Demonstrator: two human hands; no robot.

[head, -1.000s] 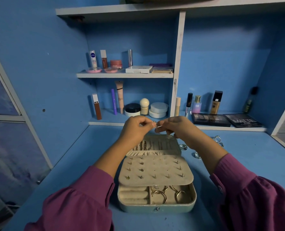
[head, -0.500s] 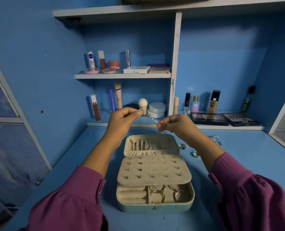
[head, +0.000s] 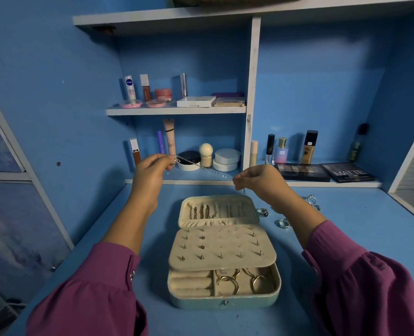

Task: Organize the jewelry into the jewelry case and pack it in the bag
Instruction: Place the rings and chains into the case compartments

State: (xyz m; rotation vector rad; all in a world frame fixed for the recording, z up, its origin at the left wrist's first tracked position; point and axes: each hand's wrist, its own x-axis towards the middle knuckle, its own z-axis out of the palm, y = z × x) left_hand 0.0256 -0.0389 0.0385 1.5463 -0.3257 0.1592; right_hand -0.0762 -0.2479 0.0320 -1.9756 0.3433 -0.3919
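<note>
An open pale-green jewelry case (head: 225, 300) lies on the blue desk. Its lid holds several chains, a beige stud panel (head: 221, 246) covers the middle, and gold rings sit in the front compartment. Above the case a thin silver chain (head: 202, 167) is stretched between my hands. My left hand (head: 151, 174) pinches its clasp end, raised at the left. My right hand (head: 259, 181) pinches the other end, lower and to the right. Silver rings (head: 283, 223) lie loose on the desk right of the case. No bag is in view.
Shelves behind the desk (head: 356, 238) carry cosmetics: tubes, jars, bottles (head: 282, 151) and two dark palettes (head: 302, 172). A white upright divider (head: 252, 93) splits the shelving. A glass-panelled door stands at the left.
My hands were together above the case and have drawn apart. The left hand rose and went left, pulling the silver chain out straight between them.
</note>
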